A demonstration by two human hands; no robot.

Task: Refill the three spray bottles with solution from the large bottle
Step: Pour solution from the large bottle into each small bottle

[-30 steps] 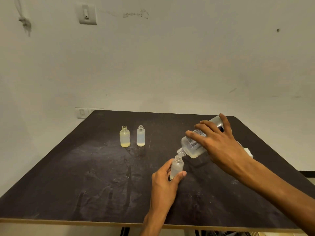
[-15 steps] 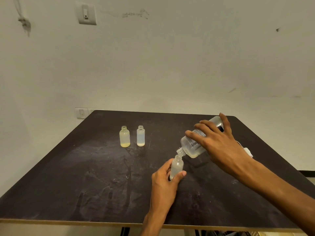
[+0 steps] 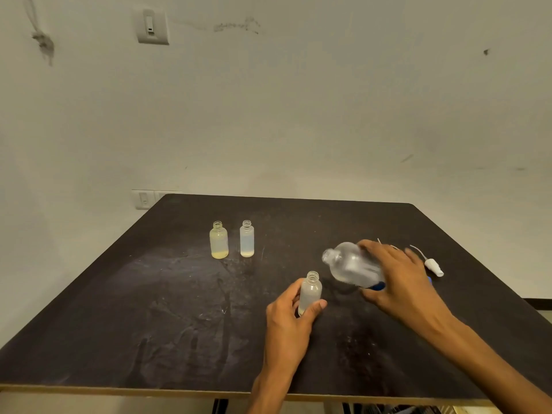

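My left hand (image 3: 288, 319) grips a small translucent spray bottle (image 3: 310, 291), uncapped and upright on the dark table (image 3: 149, 309), with a little yellowish liquid at its bottom. My right hand (image 3: 400, 279) holds the large clear bottle (image 3: 349, 264), blurred with motion, tilted with its open neck pointing up and left, to the right of the small bottle and apart from it. Two more uncapped small bottles stand further back: a yellowish one (image 3: 219, 240) and a clearer one (image 3: 247, 239), each holding a little liquid at the bottom.
A white spray-pump head with its thin dip tube (image 3: 433, 265) lies on the table behind my right hand, with another thin tube (image 3: 385, 244) near it. The table's front edge (image 3: 119, 390) runs along the bottom. A wall with sockets stands behind.
The large bottle was tipped down with its neck at the small bottle's mouth. It has now swung away to the right and its neck has lifted.
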